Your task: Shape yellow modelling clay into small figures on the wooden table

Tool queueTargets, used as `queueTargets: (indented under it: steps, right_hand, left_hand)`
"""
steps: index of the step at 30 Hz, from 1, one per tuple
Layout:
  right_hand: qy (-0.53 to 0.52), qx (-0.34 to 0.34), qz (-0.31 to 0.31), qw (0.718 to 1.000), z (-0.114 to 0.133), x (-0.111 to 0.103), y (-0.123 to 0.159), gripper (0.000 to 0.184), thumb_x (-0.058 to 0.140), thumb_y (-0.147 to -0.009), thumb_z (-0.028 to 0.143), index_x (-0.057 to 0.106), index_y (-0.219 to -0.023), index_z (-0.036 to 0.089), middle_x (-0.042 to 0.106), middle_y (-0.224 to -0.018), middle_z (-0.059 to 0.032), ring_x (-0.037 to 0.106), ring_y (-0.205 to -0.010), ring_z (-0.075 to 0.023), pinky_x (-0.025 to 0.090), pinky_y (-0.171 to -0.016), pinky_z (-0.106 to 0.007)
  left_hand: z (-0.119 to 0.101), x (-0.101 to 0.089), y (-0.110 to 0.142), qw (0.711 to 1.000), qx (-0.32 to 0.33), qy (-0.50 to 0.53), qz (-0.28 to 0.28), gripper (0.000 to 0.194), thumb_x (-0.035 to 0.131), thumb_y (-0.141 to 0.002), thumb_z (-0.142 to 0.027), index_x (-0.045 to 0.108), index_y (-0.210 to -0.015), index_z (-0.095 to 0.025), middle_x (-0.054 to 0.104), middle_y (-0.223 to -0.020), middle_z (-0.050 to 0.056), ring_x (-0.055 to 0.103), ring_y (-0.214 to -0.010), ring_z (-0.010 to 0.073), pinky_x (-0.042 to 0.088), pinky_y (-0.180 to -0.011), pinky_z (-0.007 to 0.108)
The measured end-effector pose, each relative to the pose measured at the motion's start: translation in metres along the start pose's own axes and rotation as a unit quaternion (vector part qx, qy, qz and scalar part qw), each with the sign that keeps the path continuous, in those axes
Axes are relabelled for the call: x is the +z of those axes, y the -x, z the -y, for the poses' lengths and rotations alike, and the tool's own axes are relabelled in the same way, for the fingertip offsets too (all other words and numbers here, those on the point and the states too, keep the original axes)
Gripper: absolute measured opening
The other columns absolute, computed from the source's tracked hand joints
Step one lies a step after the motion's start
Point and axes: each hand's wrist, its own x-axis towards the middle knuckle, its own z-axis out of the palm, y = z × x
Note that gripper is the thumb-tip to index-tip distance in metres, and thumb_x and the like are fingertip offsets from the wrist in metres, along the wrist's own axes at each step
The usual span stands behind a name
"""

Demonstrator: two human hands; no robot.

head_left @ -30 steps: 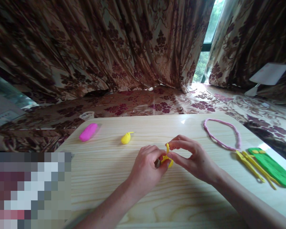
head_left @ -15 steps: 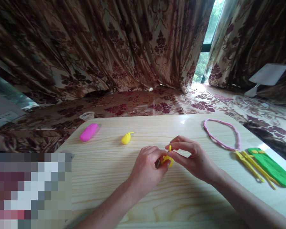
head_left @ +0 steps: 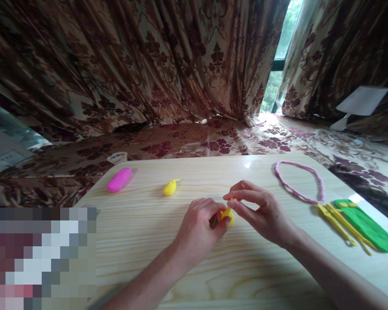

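Between both hands, over the middle of the wooden table (head_left: 142, 249), is a small piece of yellow modelling clay (head_left: 227, 217). My left hand (head_left: 202, 224) is closed around its left side, with the fingers hiding part of it. The thumb and forefinger of my right hand (head_left: 258, 211) pinch a thin tip that sticks up from the same piece. Farther back and to the left lies a second yellow lump (head_left: 170, 188) with a thin tail pointing right.
A pink clay bar (head_left: 119, 180) lies at the back left. On the right are a pink twisted clay loop (head_left: 320, 181), two yellow modelling tools (head_left: 341, 228) and a green clay slab (head_left: 371, 228). A white lamp (head_left: 362, 101) stands beyond the table.
My right thumb and forefinger have closed over the upright tip of the yellow clay, which showed more above them before. My left hand keeps its hold.
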Motion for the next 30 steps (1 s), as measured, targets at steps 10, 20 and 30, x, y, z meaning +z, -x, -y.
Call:
queueTargets:
  steps: [10, 20, 30]
  right_hand:
    - [0.021, 0.061, 0.044, 0.997, 0.0, -0.006, 0.0, 0.019, 0.055, -0.087, 0.023, 0.063, -0.104, 0.018, 0.059, -0.099, -0.0063, 0.057, -0.092, -0.0167, 0.046, -0.08, -0.029]
    - [0.032, 0.072, 0.134, 0.988, -0.008, -0.011, 0.002, 0.012, 0.06, -0.083, 0.02, 0.064, -0.094, 0.02, 0.062, -0.095, -0.0025, 0.057, -0.085, -0.0142, 0.046, -0.076, -0.026]
    - [0.094, 0.088, 0.16, 0.979, -0.021, -0.017, 0.006, 0.018, 0.056, -0.079, 0.012, 0.066, -0.093, 0.018, 0.061, -0.091, -0.0038, 0.059, -0.075, -0.0139, 0.046, -0.068, -0.025]
  left_hand:
    - [0.001, 0.0, 0.001, 1.0, -0.006, 0.003, 0.0, 0.008, 0.059, -0.08, -0.021, 0.056, -0.072, -0.019, 0.053, -0.068, -0.001, 0.052, -0.071, 0.0154, 0.038, -0.069, 0.029]
    - [0.001, -0.002, 0.001, 1.0, -0.006, 0.008, 0.02, 0.004, 0.066, -0.074, -0.022, 0.063, -0.075, -0.021, 0.058, -0.079, 0.001, 0.054, -0.084, 0.0187, 0.039, -0.077, 0.031]
    - [0.007, -0.006, -0.001, 0.998, -0.016, 0.05, 0.047, 0.013, 0.061, -0.074, -0.011, 0.064, -0.082, -0.021, 0.06, -0.088, 0.002, 0.055, -0.088, 0.0181, 0.041, -0.084, 0.031]
